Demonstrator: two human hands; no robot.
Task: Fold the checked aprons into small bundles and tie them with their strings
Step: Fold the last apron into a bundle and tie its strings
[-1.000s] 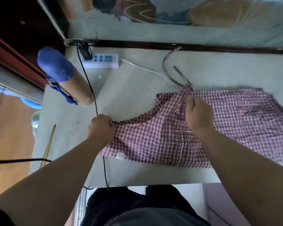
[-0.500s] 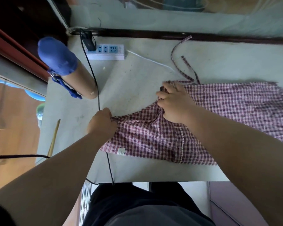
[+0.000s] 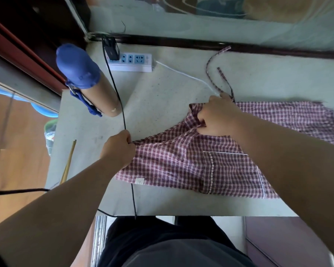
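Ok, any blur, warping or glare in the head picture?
Head view: soft, even light, no glare on the red-and-white checked cloth apron; wide-angle warping stretches the left forearm and right forearm toward the frame edges; left hand and right hand slightly soft, the checks readable.

Soft even daylight, faint shadows; wide-angle bending at edges; slight motion blur.

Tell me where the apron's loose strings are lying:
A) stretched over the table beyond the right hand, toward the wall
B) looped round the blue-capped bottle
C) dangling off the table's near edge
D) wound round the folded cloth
A: the strings trail over the table from behind the right hand toward the far wall, and the checked apron is not yet bundled or tied.
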